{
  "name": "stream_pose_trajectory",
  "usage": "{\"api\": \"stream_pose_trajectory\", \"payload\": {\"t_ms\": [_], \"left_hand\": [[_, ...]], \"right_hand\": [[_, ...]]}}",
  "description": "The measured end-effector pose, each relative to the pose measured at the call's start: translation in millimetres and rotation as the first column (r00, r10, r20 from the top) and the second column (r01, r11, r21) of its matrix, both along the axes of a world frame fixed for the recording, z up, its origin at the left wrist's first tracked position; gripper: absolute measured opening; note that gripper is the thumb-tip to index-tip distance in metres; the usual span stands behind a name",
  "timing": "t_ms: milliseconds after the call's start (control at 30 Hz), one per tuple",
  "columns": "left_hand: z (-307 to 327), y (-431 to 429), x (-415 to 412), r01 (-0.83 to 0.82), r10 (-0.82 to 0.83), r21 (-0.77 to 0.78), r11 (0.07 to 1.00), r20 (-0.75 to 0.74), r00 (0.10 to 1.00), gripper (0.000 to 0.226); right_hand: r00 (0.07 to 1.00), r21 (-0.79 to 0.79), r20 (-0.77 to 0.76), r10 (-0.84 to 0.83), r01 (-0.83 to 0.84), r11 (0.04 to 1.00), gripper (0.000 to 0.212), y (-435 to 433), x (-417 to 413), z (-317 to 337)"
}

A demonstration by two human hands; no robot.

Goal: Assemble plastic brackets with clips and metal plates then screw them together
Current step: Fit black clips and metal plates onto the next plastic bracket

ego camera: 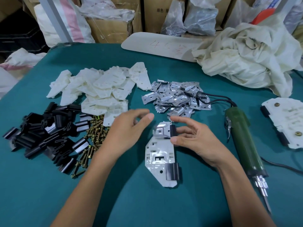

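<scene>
A white plastic bracket [157,154] lay flat on the green table [49,194] near the middle of its near edge. A black clip [171,171] sat on the bracket's near right corner. At its far end lay a metal plate [161,131] with a second black clip [173,131] just beside it.

The right hand [193,138] curved loosely about that second clip, thumb tip at its near end. Whether it truly pinched the clip could not be told. The left hand [127,130], blurred, hovered just left of the bracket with fingers relaxed and spread, holding nothing.

A green electric screwdriver [241,140] lay toward the right edge, and a finished bracket [285,123] lay at that edge. Toward the left edge sat a heap of black clips [42,136], with brass screws [91,140] beside it.

Farther back lay a pile of white brackets [101,89] and a pile of metal plates [175,97]. A crumpled cream cloth [246,54] filled the far right corner, touching a beige board [155,45] along the far edge.
</scene>
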State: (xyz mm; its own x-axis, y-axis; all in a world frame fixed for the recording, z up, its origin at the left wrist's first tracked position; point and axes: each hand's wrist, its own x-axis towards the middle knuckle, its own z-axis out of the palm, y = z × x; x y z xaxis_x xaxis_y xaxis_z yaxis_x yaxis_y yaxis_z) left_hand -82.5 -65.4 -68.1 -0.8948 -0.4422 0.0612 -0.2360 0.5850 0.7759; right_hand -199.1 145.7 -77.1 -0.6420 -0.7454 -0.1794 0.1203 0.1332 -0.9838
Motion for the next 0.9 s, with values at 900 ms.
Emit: {"api": "stream_pose_trajectory", "payload": {"t_ms": [900], "left_hand": [[3.2, -29.4, -47.6, 0.101, 0.117, -0.623, 0.776, 0.300, 0.947, 0.077]], "right_hand": [[0.956, -0.028, -0.077, -0.284, 0.283, 0.959, 0.018, 5.0, 3.6, -4.1]]}}
